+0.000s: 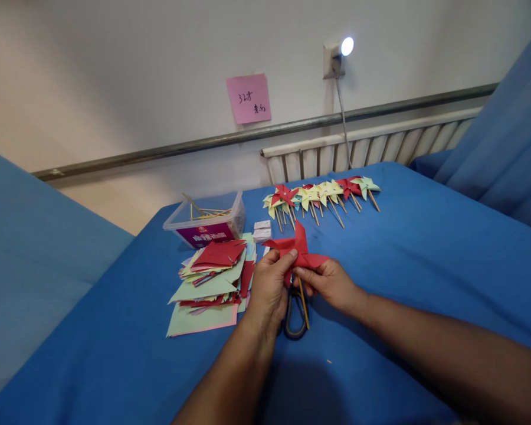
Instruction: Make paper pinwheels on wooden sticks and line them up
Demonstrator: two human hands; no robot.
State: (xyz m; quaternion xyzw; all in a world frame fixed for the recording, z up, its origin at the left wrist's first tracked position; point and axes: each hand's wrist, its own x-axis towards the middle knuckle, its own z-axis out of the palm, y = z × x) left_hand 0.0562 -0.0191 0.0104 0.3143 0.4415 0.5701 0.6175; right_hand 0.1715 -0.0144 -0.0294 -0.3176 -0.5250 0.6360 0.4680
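Left hand (269,287) and right hand (330,283), frame centre, fingers pinched on red pinwheel (297,251); stick (304,302) hanging over scissors (294,313).

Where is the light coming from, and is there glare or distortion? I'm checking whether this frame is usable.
Head view: a small plug-in lamp on the wall blooms white; the hands and red pinwheel are evenly lit and sharp; a soft shadow falls on the blue cover below the forearms; the wall rail bows, showing wide-angle distortion.

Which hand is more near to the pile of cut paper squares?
Left. The left hand sits right beside the paper pile, just to its right. The right hand is farther right, beyond the red pinwheel both hands hold.
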